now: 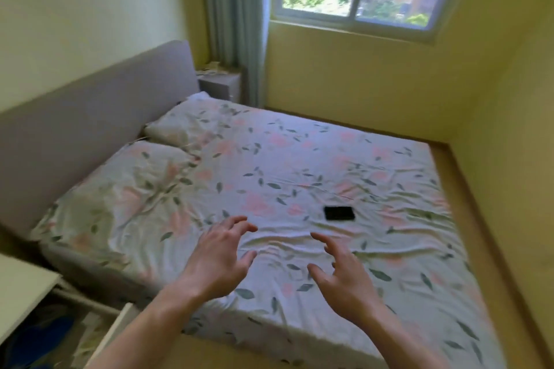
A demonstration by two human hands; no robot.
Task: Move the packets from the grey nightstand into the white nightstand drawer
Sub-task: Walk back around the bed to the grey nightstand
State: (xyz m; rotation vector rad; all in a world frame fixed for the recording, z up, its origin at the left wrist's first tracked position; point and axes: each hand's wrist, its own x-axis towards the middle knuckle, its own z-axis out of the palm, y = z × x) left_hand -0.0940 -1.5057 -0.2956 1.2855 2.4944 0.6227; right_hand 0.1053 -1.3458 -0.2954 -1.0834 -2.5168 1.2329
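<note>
The grey nightstand stands far off, beyond the bed's head end, by the curtain. Pale packets lie on its top, too small and blurred to make out singly. At the bottom left the white nightstand shows its top, and its drawer is pulled out with several items inside. My left hand and my right hand hover over the near part of the bed, fingers spread, holding nothing.
A wide bed with a floral sheet fills the middle, with two pillows against a grey headboard. A black phone lies on the sheet just beyond my hands. A window and yellow walls close the far side.
</note>
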